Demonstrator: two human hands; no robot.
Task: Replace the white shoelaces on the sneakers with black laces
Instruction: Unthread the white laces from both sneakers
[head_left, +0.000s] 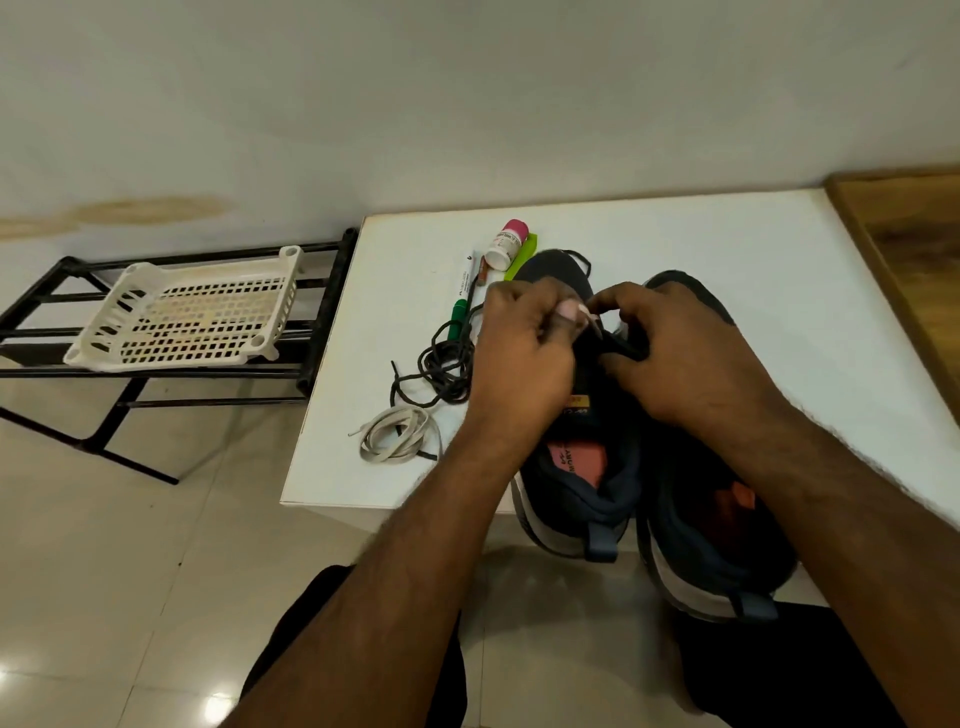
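Far left, off the table: white plastic basket on a black metal rack, not involved.

On the white table, left part: marker w/ green cap, small bottle w/ pink cap and a green strip near the back edge. Nearer: loose black lace in a tangled heap; just in front of it the removed white lace, coiled, close to the table's front-left edge.

Left hand: fingers curled, thumb and forefinger pinching what looks like a lace tip over the left sneaker; can't tell its colour or which eyelet. Right hand: fingers curled, gripping the dark tongue/eyelet area of the same shoe. Right sneaker beside it, touching, heels overhanging the table edge.

Risks, imo:
- heap snags as slack is pulled → knot, or it drags the marker.
- both heels overhang → a hard tug could tip a shoe off.
- eyelets hidden by hands → easy to skip or cross one wrong.
- white lace near the edge could slide off.
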